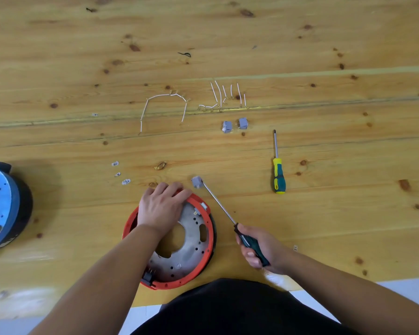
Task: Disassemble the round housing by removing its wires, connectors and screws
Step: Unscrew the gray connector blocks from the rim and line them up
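The round housing [194, 240], an orange ring around a grey metal plate with holes, lies near the table's front edge. My left hand [162, 206] rests on its far left rim, fingers bent over the edge. My right hand [258, 249] grips the dark handle of a long screwdriver [219, 203] to the right of the housing. Its tip touches a grey connector [197, 182] lying on the table just beyond the rim. A dark connector [148, 276] sits at the housing's near edge.
Removed white wires [163, 106] and shorter wire pieces [224, 96] lie further back. Two grey connectors [235, 125] sit beside them. A yellow-green screwdriver [278, 170] lies at right. Small white clips [121, 172] lie left of centre. A blue and black reel [3, 206] stands at the left edge.
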Tool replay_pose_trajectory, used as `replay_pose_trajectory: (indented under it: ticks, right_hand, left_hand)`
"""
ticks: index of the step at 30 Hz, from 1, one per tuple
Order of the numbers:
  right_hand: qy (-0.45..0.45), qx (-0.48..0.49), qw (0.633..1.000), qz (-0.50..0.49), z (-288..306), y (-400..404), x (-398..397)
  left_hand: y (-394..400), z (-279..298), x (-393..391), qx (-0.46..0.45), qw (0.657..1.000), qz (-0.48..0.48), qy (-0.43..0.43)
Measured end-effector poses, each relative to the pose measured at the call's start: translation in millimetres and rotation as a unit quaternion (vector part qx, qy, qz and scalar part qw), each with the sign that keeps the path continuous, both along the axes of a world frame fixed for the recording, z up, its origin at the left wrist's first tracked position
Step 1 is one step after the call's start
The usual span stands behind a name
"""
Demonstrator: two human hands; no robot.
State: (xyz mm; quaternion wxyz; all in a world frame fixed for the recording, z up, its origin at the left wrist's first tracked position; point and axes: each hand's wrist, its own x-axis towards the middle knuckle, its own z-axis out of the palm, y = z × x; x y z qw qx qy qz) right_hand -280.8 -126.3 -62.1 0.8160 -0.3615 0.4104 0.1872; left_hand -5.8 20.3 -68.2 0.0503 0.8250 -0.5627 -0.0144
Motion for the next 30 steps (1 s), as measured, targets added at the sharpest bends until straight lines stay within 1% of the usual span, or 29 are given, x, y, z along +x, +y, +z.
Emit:
replay_pose_trajectory:
  ticks: [1, 4, 9, 12, 14, 16, 17, 21, 24, 25, 27, 29, 30]
  right_hand:
    - [-0.013, -0.006, 1.000, 0.001, 3, -2, 12]
    - [-0.031, -0.061, 0.996, 0.051, 14, -13, 45]
    - [0.030, -0.153, 0.986, 0.056, 17, -44, 54]
    - [0.070, -0.223, 0.968, 0.088, 13, -54, 50]
    - [0.077, -0.275, 0.952, 0.107, 9, -58, 44]
    - [0.074, -0.348, 0.925, 0.134, 6, -62, 39]
    - [0.072, -0.393, 0.903, 0.159, 5, -64, 37]
    - [0.074, -0.549, 0.796, 0.244, -1, -68, 40]
    - [0.119, -0.625, 0.716, 0.285, -4, -63, 47]
    - [0.133, -0.636, 0.699, 0.298, -4, -60, 49]
    - [0.148, -0.647, 0.677, 0.319, -5, -52, 53]
    - [0.152, -0.647, 0.668, 0.334, -7, -44, 56]
    - [0.155, -0.642, 0.671, 0.338, -8, -40, 58]
  left_hand:
    - [0, 0, -2, -0.001, 1.000, -0.001, -0.003]
    - [0, 4, -1, -0.012, 1.000, -0.007, -0.003]
    - [1, 4, 0, -0.003, 1.000, 0.000, 0.010]
    - [1, 2, 2, -0.006, 1.000, 0.001, 0.017]
    - [1, 2, 3, -0.010, 1.000, 0.003, 0.020]
    - [1, 3, 4, -0.014, 1.000, 0.005, 0.027]
    - [1, 3, 5, -0.013, 0.999, 0.009, 0.035]
    - [-3, 9, 7, 0.005, 0.992, 0.064, 0.105]
    - [-7, 13, 13, 0.029, 0.982, 0.106, 0.156]
    - [-7, 14, 16, 0.036, 0.979, 0.113, 0.168]
    - [-9, 15, 22, 0.046, 0.972, 0.123, 0.197]
    - [-9, 17, 27, 0.052, 0.962, 0.131, 0.233]
    - [-8, 17, 29, 0.054, 0.958, 0.133, 0.248]
